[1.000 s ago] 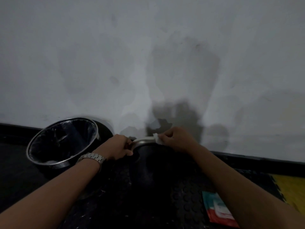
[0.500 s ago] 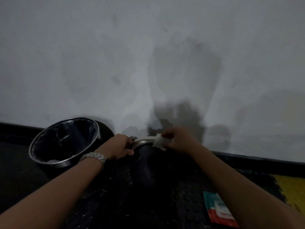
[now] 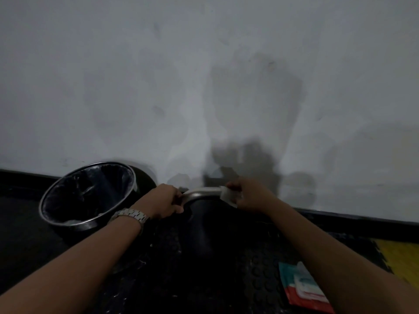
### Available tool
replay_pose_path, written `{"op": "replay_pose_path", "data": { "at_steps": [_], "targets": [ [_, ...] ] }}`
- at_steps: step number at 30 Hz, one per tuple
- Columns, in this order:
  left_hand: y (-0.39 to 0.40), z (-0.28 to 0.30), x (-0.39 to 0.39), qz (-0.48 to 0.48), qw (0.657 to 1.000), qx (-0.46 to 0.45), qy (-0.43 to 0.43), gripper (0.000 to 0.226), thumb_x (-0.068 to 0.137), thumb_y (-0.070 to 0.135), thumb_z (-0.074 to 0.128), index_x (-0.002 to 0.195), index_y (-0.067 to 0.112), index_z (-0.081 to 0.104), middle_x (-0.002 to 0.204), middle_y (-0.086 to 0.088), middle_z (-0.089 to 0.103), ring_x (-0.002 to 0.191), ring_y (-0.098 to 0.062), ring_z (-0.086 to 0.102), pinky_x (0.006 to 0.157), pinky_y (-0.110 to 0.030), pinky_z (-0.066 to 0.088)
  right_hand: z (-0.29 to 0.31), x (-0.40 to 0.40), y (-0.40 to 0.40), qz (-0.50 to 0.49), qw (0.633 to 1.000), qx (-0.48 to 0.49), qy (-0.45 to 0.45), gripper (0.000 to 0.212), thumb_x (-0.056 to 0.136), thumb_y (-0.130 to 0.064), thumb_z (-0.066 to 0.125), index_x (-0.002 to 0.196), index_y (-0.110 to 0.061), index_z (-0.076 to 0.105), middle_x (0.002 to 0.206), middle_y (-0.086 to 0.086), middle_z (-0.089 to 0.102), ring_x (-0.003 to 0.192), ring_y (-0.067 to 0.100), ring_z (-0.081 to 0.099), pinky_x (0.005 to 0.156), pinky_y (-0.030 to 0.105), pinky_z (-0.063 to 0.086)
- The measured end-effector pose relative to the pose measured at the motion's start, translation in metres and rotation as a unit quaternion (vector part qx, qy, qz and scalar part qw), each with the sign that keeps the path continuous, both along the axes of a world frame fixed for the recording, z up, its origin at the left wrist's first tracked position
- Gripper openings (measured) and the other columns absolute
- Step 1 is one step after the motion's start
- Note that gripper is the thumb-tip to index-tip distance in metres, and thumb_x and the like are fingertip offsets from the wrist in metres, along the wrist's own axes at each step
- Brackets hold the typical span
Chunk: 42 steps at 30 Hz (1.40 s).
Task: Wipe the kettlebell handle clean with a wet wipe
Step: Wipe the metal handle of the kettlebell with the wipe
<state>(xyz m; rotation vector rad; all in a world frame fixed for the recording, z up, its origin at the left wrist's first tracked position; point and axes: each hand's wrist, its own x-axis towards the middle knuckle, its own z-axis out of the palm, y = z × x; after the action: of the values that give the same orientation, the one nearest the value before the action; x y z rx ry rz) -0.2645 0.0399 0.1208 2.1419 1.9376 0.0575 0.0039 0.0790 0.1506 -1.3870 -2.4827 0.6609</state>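
A black kettlebell [image 3: 204, 225] stands on the dark floor mat close to the wall, its silver handle [image 3: 201, 192] arching across the top. My left hand [image 3: 162, 200], with a metal watch on the wrist, grips the handle's left end. My right hand [image 3: 248, 196] holds a white wet wipe [image 3: 227, 196] wrapped on the handle's right part. The right end of the handle is hidden under the wipe and hand.
A round bin [image 3: 87, 193] lined with a black bag stands to the left by the wall. A teal and red wet-wipe pack [image 3: 299, 288] lies on the studded mat at the lower right. A yellow mat tile [image 3: 399, 259] lies further right.
My right hand slid the wipe slightly to the right along the handle, and more of the wipe now shows. My left hand kept its grip in place.
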Motion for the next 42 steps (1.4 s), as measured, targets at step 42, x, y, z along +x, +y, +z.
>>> {"op": "replay_pose_path", "data": {
  "at_steps": [42],
  "targets": [
    [-0.004,-0.007,0.002,0.029,0.999,0.015,-0.015,0.030,0.078,0.038,0.071,0.104,0.023,0.069,0.099,-0.007,0.070,0.095,-0.024,0.066,0.075,-0.028,0.047,-0.023,-0.026,0.007,-0.073,0.995,-0.041,0.047,0.031,0.097,-0.028,0.039,0.081,-0.013,0.061,0.103,0.016,0.066,0.089,0.023,0.058,0.073,0.028,0.037]
  ]
}}
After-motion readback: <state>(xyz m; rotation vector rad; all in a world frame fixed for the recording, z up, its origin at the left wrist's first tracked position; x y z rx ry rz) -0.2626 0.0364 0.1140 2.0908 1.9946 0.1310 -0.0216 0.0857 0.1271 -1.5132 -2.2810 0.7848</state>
